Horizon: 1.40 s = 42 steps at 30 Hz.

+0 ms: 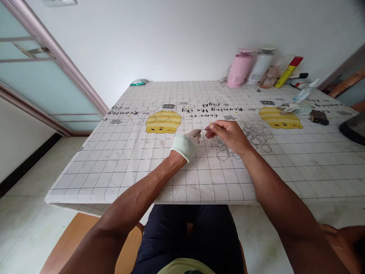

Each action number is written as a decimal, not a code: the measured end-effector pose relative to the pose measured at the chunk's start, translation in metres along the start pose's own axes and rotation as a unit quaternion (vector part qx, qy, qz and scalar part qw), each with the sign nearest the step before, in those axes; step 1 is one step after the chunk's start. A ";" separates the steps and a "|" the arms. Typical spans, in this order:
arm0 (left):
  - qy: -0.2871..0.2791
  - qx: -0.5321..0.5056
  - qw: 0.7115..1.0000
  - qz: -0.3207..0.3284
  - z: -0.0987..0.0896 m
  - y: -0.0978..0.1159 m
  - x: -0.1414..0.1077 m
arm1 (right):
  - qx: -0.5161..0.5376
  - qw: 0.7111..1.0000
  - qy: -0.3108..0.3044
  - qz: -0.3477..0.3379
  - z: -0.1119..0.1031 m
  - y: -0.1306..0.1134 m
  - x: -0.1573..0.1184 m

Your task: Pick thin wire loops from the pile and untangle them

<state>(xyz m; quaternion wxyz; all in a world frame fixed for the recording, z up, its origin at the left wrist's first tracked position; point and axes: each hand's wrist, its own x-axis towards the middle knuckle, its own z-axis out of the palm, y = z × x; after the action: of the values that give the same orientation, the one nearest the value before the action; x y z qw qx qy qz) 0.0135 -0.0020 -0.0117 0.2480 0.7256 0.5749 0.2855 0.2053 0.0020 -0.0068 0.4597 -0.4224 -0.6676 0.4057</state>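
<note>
My left hand (190, 141), in a white knitted glove with a pale green cuff, hovers over or rests on the table's middle. Its fingers are curled and pressed together; whatever they hold is too small to make out. Just to its right, my bare right hand (224, 133) has thumb and forefinger pinched, fingertips pointing at the glove. A tiny yellow spot shows by the thumb tip. Under and behind the right hand lies a tangled heap of thin dark loops (252, 137). Several faint thin loops (139, 120) lie spread out left of the hands, around a printed yellow bear.
A checked tablecloth (122, 167) covers the table. Against the wall stand a pink cylindrical device (240, 70), a white one (260, 68), a bottle (269, 77) and a yellow-red box (288, 73). A crumpled glove (296, 108) and dark small box (318, 117) lie right. A green packet (138, 82) sits back left.
</note>
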 end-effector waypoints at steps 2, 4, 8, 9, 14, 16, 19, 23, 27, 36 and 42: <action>0.001 0.002 1.000 0.004 0.002 -0.002 0.000 | 0.037 0.999 -0.003 0.023 -0.001 0.001 0.001; 0.006 -0.005 1.000 0.013 0.003 -0.003 -0.001 | 0.076 0.996 -0.008 0.040 -0.002 0.002 0.001; 0.012 -0.025 0.999 0.027 0.005 -0.004 -0.003 | 0.131 0.989 -0.022 0.059 -0.004 0.003 0.002; 0.014 -0.027 0.999 0.026 0.005 -0.003 -0.003 | 0.137 0.988 -0.026 0.060 -0.004 0.003 0.002; 0.007 -0.049 0.999 0.012 0.003 0.000 -0.003 | 0.126 0.989 -0.046 0.062 -0.005 0.002 0.002; -0.002 -0.063 0.998 -0.001 0.002 0.002 -0.004 | 0.114 0.991 -0.046 0.059 -0.004 0.002 0.002; 0.000 -0.065 0.998 -0.005 0.002 0.004 -0.006 | 0.093 0.994 -0.043 0.044 -0.004 0.002 0.002; -0.018 -0.095 0.995 -0.030 0.001 0.006 -0.005 | 0.081 0.996 -0.029 0.039 -0.003 0.003 0.002; -0.055 -0.213 0.971 -0.091 -0.002 0.008 -0.001 | 0.066 0.997 0.008 0.047 -0.003 0.001 0.003; -0.123 -0.485 0.857 -0.127 -0.009 -0.001 0.002 | 0.061 0.996 0.062 0.002 0.004 -0.001 0.002; -0.190 -0.525 0.819 -0.129 -0.007 -0.011 0.009 | 0.142 0.990 0.025 0.009 -0.007 -0.001 0.004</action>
<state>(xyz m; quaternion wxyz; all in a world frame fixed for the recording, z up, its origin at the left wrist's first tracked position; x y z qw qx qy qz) 0.0026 0.0091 -0.0137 0.7303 0.4443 0.3676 0.3662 0.2109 0.0066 -0.0034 0.5278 -0.3685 -0.5881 0.4897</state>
